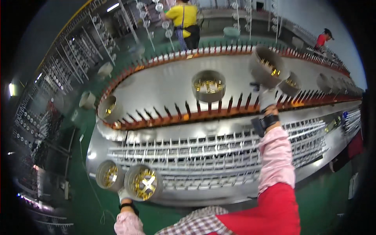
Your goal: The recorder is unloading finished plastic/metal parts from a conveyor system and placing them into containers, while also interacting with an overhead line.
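Observation:
My right hand (268, 98), in a pale glove, reaches out over the far side of the spiked conveyor and grips a round grey tub (260, 55). That tub is tilted and has small gold-coloured parts inside. Low on the left, my gloved left hand (124, 194) is at the underside of another grey tub (158, 187), its fingers mostly hidden behind it. Gold-coloured parts and a silvery cross-shaped piece lie in this tub. Touching its left side is a smaller-looking grey tub (99, 174) with more gold-coloured parts.
A long loop conveyor (164, 84) edged with dark upright pegs runs across the view. More tubs (196, 92) stand on its metal middle. Nearer me lie rows of white bar racks (211, 152). Two people, in yellow (184, 16) and red (321, 40), are beyond.

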Demonstrator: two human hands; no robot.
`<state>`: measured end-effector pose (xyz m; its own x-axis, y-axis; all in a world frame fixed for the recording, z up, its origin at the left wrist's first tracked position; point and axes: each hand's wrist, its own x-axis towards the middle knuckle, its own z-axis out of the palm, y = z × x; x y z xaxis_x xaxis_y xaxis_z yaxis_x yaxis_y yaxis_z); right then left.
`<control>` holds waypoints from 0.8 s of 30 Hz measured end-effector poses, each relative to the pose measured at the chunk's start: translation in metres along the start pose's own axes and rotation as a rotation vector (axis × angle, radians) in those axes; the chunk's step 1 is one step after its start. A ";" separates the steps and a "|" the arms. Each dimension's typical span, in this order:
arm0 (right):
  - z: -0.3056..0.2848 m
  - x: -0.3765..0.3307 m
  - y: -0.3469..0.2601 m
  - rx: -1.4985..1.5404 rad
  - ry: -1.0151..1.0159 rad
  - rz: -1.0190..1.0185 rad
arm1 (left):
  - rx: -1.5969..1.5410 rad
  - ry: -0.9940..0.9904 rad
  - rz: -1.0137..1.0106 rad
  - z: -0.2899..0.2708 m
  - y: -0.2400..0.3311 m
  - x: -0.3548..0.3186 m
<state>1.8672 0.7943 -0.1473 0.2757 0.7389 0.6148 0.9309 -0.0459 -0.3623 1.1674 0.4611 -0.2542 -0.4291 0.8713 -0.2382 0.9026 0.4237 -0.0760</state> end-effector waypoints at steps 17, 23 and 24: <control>-0.096 -0.373 -0.214 0.713 -0.707 -0.056 | 0.133 0.130 0.100 0.022 -0.005 0.023; -0.077 -0.399 -0.220 0.562 -0.708 -0.078 | 0.055 0.096 0.096 -0.018 0.010 0.000; -0.075 -0.401 -0.222 0.559 -0.706 -0.074 | 0.085 0.105 0.107 -0.017 0.009 0.001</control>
<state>1.5684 0.4574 -0.2608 -0.1627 0.9762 0.1437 0.6376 0.2152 -0.7397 1.1741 0.4698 -0.2388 -0.3275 0.9333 -0.1472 0.9412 0.3085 -0.1379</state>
